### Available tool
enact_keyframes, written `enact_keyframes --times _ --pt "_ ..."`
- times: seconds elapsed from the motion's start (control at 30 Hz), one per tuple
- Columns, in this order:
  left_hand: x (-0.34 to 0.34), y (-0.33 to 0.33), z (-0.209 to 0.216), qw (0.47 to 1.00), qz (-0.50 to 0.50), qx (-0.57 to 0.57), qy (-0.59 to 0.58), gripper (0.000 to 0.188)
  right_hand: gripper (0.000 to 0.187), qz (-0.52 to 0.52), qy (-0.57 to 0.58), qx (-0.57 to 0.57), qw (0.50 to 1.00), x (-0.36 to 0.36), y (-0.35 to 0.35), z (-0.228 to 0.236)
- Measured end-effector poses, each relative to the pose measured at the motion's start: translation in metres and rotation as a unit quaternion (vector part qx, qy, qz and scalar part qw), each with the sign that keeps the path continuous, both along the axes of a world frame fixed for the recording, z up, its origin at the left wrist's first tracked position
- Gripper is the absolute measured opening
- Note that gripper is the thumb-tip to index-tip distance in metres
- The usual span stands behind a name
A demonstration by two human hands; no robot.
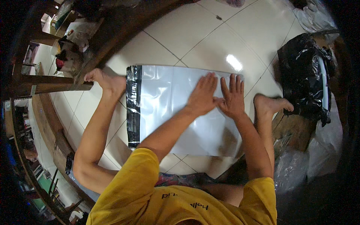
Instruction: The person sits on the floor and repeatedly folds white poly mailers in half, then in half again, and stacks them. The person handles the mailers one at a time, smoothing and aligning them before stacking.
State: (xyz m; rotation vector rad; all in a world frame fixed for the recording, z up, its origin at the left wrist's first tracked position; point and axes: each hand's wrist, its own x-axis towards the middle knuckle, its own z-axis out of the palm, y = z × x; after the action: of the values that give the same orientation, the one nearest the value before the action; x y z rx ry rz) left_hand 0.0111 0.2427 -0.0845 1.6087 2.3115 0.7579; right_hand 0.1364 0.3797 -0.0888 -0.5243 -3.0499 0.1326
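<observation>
A large, shiny white plastic mailing bag (161, 108) lies flat on the tiled floor between my legs. A black strip with printed marks (134, 101) runs along its left end. My left hand (203, 94) lies palm down on the right half of the bag, fingers stretched toward its far edge. Close beside it, my right hand (232, 96) is also flat on the bag near its right end. The two thumbs touch or nearly touch. Neither hand grips anything.
Pale floor tiles (195, 30) surround the bag. At the right stands a bundle wrapped in black plastic (302, 75), with clear plastic sheeting (296, 168) nearer me. Wooden furniture (48, 83) lines the left side. My bare feet flank the bag.
</observation>
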Motion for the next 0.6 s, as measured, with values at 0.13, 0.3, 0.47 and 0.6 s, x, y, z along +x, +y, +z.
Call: enact_keyframes --times 0.13,0.3,0.47,0.6 --pt "-0.055 -0.057 -0.005 0.988 0.100 -0.088 0.077 0.088 0.083 -0.008 -0.015 -0.012 1.000 -0.006 -0.007 0.017" --pt "-0.103 -0.132 0.000 0.979 0.143 -0.105 0.101 0.075 0.085 -0.011 -0.015 0.002 1.000 -0.008 -0.009 0.017" --pt "-0.111 -0.142 -0.001 0.976 0.143 -0.116 0.118 0.074 0.086 -0.020 -0.022 -0.001 1.000 -0.005 -0.009 0.014" --pt "-0.105 -0.145 -0.004 0.980 0.128 -0.057 0.139 0.067 0.082 -0.013 -0.005 -0.014 1.000 -0.008 -0.011 0.023"
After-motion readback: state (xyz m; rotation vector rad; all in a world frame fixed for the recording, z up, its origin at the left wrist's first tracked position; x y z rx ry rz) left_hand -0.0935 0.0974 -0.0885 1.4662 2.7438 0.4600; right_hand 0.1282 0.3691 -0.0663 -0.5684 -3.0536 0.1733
